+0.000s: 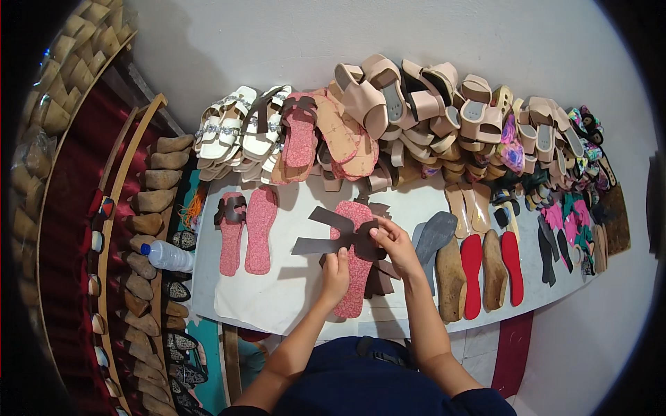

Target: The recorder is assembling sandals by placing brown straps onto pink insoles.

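Note:
My left hand (335,279) pinches the lower edge of a dark brown cut-out sandal strap (365,243), thumb up. The other side of the strap is in the closed fingers of my right hand (394,244). Two flat ends of the strap stick out to the left. The strap lies across or just over a pink patterned sole (352,291); whether they touch I cannot tell. More dark brown strap pieces (381,280) show partly behind the sole. To the left lie a pink sole (261,232) and a pink sandal (231,253) with a dark strap on it.
Finished white sandals (225,125) and beige heeled sandals (368,104) are piled along the wall. Wooden shoe lasts (451,277) and red soles (472,277) lie at right. A water bottle (168,256) lies by the table's left edge, beside shelves of lasts (156,201).

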Demonstrator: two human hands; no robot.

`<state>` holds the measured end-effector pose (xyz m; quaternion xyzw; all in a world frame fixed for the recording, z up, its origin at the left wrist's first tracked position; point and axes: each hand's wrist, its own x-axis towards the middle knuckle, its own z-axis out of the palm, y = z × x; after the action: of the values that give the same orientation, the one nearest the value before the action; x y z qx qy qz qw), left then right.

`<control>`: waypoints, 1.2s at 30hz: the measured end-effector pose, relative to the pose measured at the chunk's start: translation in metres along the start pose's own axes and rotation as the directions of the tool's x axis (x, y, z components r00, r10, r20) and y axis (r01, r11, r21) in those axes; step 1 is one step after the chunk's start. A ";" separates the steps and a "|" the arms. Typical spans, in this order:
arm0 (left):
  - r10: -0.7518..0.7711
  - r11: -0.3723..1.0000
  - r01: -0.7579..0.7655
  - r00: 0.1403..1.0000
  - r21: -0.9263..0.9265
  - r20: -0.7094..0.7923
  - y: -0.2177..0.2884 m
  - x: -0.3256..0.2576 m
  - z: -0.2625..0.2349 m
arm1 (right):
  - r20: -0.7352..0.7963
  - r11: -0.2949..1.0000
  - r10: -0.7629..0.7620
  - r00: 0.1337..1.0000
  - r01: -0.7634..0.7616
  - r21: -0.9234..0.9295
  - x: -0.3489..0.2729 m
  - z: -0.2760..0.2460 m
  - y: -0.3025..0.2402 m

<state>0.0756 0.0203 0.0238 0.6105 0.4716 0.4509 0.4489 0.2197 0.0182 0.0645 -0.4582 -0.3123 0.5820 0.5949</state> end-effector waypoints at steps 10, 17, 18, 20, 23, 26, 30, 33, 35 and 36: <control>-0.024 0.999 0.021 0.997 -0.039 -0.076 -0.005 0.000 0.000 | 0.001 0.841 -0.252 0.968 0.219 -0.495 -0.009 -0.019 0.009; -0.168 0.985 0.168 0.986 0.034 -0.024 -0.001 -0.002 -0.005 | -0.272 0.552 -0.487 0.830 0.051 -0.832 -0.029 0.006 0.013; -0.154 0.987 0.155 0.988 0.051 -0.030 -0.002 -0.002 -0.004 | -0.232 0.535 -0.526 0.818 0.106 -0.838 -0.028 0.003 0.021; -0.142 0.989 0.143 0.989 0.039 -0.031 -0.002 -0.003 -0.002 | -0.183 0.549 -0.493 0.851 0.141 -0.824 -0.027 0.000 0.027; -0.096 0.995 0.097 0.993 0.001 -0.063 -0.001 -0.002 0.002 | -0.142 0.629 -0.355 0.924 0.123 -0.767 -0.024 -0.004 0.036; -0.071 0.997 0.068 0.992 -0.034 -0.104 0.000 -0.002 0.003 | -0.156 0.926 -0.089 0.984 0.024 -0.376 -0.023 -0.002 0.036; -0.183 0.983 0.183 0.983 0.030 -0.019 -0.003 -0.003 0.000 | -0.040 0.978 0.158 0.987 -0.151 0.142 -0.027 0.001 0.026; -0.151 0.988 0.152 0.988 0.030 -0.041 -0.006 -0.004 0.002 | 0.043 0.966 0.124 0.991 -0.130 0.225 -0.028 0.000 0.028; -0.158 0.986 0.159 0.987 0.047 -0.034 -0.007 -0.004 0.001 | 0.070 0.958 0.100 0.992 -0.115 0.263 -0.028 0.002 0.027; -0.164 0.984 0.166 0.986 0.062 -0.026 -0.008 -0.003 0.000 | 0.046 0.968 0.109 0.993 -0.116 0.221 -0.029 0.004 0.025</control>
<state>0.0741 0.0182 0.0159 0.5787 0.5395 0.4030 0.4600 0.2021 -0.0117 0.0485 -0.3954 -0.2284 0.6539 0.6032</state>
